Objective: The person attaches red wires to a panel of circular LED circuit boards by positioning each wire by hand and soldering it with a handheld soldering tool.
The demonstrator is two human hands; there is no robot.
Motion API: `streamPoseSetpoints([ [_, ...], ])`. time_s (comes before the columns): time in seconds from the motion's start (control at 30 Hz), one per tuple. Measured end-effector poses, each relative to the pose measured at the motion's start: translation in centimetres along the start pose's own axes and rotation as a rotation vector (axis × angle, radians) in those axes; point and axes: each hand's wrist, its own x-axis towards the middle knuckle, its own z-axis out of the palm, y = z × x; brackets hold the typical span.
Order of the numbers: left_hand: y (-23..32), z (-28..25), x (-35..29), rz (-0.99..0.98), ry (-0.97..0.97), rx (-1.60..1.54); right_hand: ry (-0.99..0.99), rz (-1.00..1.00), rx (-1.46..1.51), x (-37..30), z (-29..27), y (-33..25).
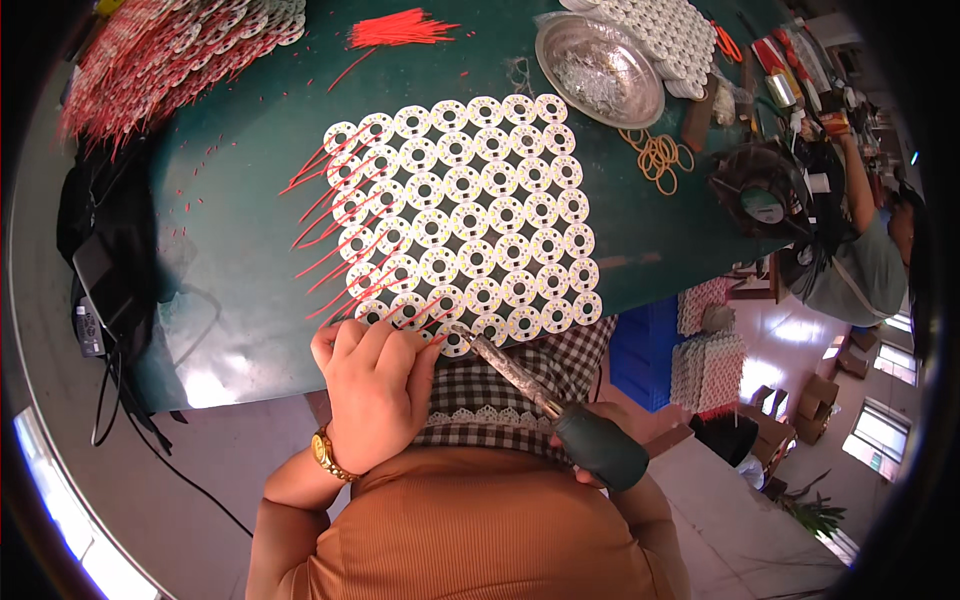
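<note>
A panel of round white circuit boards [470,219] lies on the green table near its front edge. Thin red wires [322,240] stick out from boards in its left columns and along the near row. My left hand [375,375] is at the panel's near edge, thumb and fingertips pinched on a red wire [438,340]. With my right hand [622,415] I grip a soldering iron [600,446] by its dark green handle, which covers part of that hand. The iron's tip touches or nearly touches a board in the near row, beside the pinched wire.
Loose red wires [402,28] lie at the far side. Wired boards [190,50] are stacked far left, bare ones [665,40] far right. A metal bowl [600,70], rubber bands [657,158] and a black fan-like device [760,195] stand right. Another person [850,260] sits at far right.
</note>
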Motion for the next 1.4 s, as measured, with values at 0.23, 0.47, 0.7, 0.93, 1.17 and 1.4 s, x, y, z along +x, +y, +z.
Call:
streamPoseSetpoints([
  [0.23,-0.1,0.0,-0.1,-0.006,-0.009,-0.009,0.017,0.025,-0.1,1.0,0.1,-1.5],
  [0.47,-0.1,0.3,-0.2,-0.007,0.016,0.004,-0.018,0.094,-0.146,1.4,0.0,-1.8],
  [0.7,-0.1,0.2,-0.1,0.002,0.001,0.024,-0.042,0.169,-0.116,1.0,0.3,-1.7],
  [0.93,0.1,0.0,0.1,-0.01,-0.022,0.034,-0.008,0.071,-0.028,2.8,-0.2,-1.8],
  [1.17,0.1,-0.1,0.3,-0.017,-0.017,0.034,-0.025,-0.044,-0.16,3.0,-0.4,-1.4],
  [1.4,0.2,-0.1,0.4,0.001,-0.004,0.023,0.022,0.229,-0.042,-0.8,1.3,-0.2],
])
